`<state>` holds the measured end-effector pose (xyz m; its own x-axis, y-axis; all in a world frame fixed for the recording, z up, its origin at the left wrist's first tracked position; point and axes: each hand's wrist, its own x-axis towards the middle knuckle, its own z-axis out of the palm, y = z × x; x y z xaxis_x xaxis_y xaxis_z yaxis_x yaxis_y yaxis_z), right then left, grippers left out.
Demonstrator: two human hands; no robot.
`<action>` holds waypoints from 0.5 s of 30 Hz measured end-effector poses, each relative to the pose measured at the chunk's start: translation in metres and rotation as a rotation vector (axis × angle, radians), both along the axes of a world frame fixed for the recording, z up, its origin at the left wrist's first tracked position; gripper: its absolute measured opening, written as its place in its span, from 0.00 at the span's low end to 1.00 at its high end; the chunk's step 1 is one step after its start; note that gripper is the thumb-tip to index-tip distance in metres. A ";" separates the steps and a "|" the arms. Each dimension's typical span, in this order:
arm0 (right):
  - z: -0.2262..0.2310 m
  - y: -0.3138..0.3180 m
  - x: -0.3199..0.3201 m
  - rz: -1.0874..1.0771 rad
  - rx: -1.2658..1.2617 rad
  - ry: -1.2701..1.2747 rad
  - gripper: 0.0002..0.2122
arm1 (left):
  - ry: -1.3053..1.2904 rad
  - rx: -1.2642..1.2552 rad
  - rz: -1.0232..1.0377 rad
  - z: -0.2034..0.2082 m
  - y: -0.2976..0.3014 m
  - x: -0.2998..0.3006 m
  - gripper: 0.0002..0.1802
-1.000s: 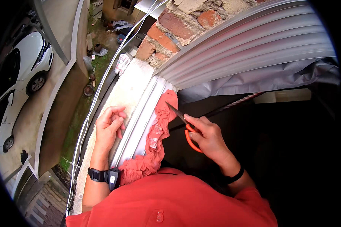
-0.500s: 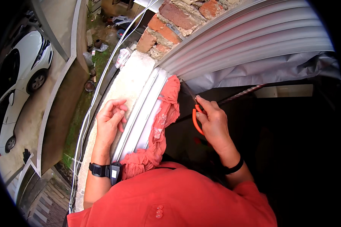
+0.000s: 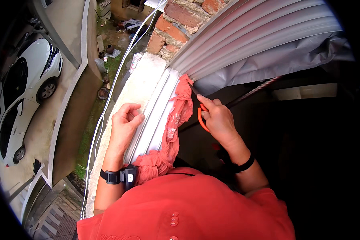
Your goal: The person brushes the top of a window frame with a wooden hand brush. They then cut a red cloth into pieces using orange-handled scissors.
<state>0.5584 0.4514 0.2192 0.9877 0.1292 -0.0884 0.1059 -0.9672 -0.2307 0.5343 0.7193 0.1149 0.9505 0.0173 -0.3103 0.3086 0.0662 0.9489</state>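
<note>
My right hand is closed around the orange handles of a pair of scissors. Their dark blade points up and left, its tip beside the top end of a crumpled red cloth. This cloth lies along the inner edge of a white window frame track. My left hand is over the pale sill, left of the track. Its fingers are curled, with thumb and forefinger close together; whether anything thin sits between them is too small to tell.
Ahead are a brick wall end and a ribbed grey shutter with silvery sheeting under it. White cables run outside the sill. Far below left stands a white car. A twisted rope crosses the dark right side.
My view has shifted slightly, so the scene sits further right. The left thumb and forefinger have drawn nearer each other. The scissors stay in my right hand, by the cloth's top end.
</note>
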 end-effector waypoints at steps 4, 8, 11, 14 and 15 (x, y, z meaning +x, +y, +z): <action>0.000 -0.020 -0.010 0.029 0.290 0.133 0.22 | -0.244 0.391 -0.408 0.069 -0.009 -0.002 0.11; -0.001 -0.026 -0.015 0.021 0.635 0.106 0.22 | -0.392 0.631 -0.875 0.099 -0.024 -0.023 0.35; -0.015 -0.050 -0.016 0.003 0.758 0.027 0.22 | -0.419 0.786 -0.948 0.077 -0.043 -0.049 0.35; -0.023 -0.070 -0.022 -0.019 0.905 0.098 0.23 | -0.502 0.918 -0.889 0.047 -0.047 -0.060 0.23; -0.020 -0.072 -0.024 -0.014 0.922 0.096 0.23 | -0.472 0.867 -0.869 0.045 -0.047 -0.060 0.18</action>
<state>0.5348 0.3791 0.1996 0.9835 0.1772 -0.0378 0.0365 -0.3983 -0.9165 0.4743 0.6720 0.1599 0.7660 -0.6263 -0.1450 -0.4292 -0.6662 0.6099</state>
